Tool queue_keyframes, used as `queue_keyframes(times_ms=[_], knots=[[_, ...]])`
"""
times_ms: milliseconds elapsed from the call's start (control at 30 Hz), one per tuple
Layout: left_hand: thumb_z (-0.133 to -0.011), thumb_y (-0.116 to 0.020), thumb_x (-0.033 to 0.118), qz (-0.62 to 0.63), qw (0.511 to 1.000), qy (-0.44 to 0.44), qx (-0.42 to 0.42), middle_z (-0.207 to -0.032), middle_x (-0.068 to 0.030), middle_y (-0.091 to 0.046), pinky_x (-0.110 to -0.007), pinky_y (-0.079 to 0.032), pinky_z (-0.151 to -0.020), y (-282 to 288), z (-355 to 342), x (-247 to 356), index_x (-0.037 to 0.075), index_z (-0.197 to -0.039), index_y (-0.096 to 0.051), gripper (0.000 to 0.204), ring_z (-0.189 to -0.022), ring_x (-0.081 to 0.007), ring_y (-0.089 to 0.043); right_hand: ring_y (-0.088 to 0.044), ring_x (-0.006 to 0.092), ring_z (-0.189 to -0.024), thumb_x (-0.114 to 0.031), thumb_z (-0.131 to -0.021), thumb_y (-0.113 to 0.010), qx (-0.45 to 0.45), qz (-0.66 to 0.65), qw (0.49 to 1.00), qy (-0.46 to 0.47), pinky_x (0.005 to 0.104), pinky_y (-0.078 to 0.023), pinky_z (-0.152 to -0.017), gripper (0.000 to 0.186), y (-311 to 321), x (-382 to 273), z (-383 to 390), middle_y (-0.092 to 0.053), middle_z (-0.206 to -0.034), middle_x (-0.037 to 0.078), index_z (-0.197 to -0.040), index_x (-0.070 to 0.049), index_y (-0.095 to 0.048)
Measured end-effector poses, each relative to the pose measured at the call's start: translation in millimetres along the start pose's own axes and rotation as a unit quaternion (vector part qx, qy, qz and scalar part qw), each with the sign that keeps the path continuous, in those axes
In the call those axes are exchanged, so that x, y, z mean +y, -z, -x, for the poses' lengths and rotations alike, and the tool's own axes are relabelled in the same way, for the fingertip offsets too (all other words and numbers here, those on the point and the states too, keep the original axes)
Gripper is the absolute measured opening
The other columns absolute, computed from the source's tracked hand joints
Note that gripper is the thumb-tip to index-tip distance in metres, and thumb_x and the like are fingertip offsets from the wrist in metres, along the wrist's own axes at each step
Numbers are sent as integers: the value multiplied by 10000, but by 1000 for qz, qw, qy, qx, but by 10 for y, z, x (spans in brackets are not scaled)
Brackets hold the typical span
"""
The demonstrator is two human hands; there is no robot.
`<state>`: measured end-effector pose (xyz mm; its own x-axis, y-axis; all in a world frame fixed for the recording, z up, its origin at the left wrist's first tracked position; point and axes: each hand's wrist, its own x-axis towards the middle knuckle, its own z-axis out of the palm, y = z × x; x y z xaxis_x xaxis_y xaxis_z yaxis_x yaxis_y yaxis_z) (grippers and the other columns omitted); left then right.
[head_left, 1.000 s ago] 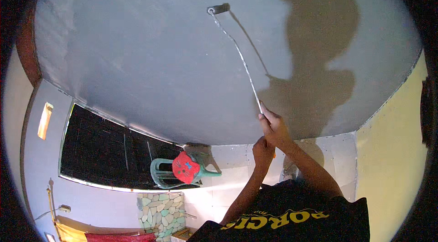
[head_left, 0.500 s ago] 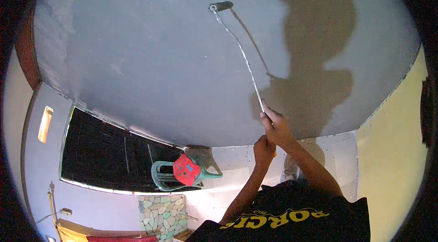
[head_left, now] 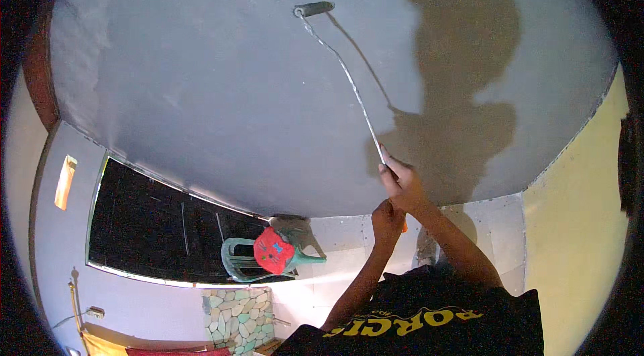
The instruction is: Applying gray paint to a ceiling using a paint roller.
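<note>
A paint roller (head_left: 314,9) with a dark grey sleeve rests against the broad grey wall (head_left: 221,88). Its long, thin, paint-spattered metal rod (head_left: 354,84) slants down to both my hands. My right hand (head_left: 404,185) is closed round the grip, thumb and forefinger pointing up along the rod. Just below it, my left hand (head_left: 387,223) is wrapped round the lower part of the same grip. A bit of the orange handle end (head_left: 404,226) shows beside that hand; fingers hide most of the rest. My shadow, with the rod's, falls across the wall.
A green plastic chair (head_left: 240,259) with a red cat-face cover (head_left: 273,251) stands low left, beside a dark window-like opening (head_left: 154,215). A yellowish wall (head_left: 570,222) closes the right side. Stone cladding (head_left: 235,319) and yellow fabric (head_left: 104,344) show at the lower left.
The roller has moved a little to the left along the wall, its rod tilting further that way. Both hands keep their hold and have shifted only slightly.
</note>
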<state>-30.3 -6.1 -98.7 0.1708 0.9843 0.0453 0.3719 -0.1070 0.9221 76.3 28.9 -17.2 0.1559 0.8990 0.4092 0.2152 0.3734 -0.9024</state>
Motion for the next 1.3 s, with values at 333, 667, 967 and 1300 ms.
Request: queue_keyframes(times_ms=[333, 667, 967, 1300], knots=[[-912, -622, 307, -107, 993, -44, -6, -628, -164, -589, -411, -458, -528, 19, 133, -385, 8, -777, -561, 334, -559, -298, -622, -585, 213, -599, -91, -910, -517, -10, 56, 998, -28, 360, -470, -591, 489, -71, 32, 170, -557, -693, 148, -1391, -20, -467], [-908, -617, 279, -21, 999, 30, -31, -661, -168, -616, -407, -476, -550, -75, 167, -321, 27, -870, -580, 258, -572, -315, -628, -570, 265, -557, -96, -913, -524, 55, 57, 997, -4, 381, -462, -564, 462, -32, 127, 225, -539, -658, 168, -1368, -26, -494], [-884, -621, 220, -12, 998, -61, 26, -804, -208, -651, -447, -493, -628, -42, 82, -270, 34, -964, -610, 203, -736, -406, -631, -448, 115, -561, -68, -925, -530, 64, 25, 998, -13, 306, -410, -525, 446, -14, -49, 131, -502, -639, 77, -1364, 7, -494], [-881, -618, 233, -52, 985, 144, -84, -805, -207, -646, -438, -503, -613, -1, 350, -228, 28, -981, -603, 228, -732, -394, -633, -522, 194, -565, -85, -916, -486, 54, 77, 995, -15, 339, -453, -571, 516, -143, 345, 456, -499, -655, 132, -1426, -23, -427]])
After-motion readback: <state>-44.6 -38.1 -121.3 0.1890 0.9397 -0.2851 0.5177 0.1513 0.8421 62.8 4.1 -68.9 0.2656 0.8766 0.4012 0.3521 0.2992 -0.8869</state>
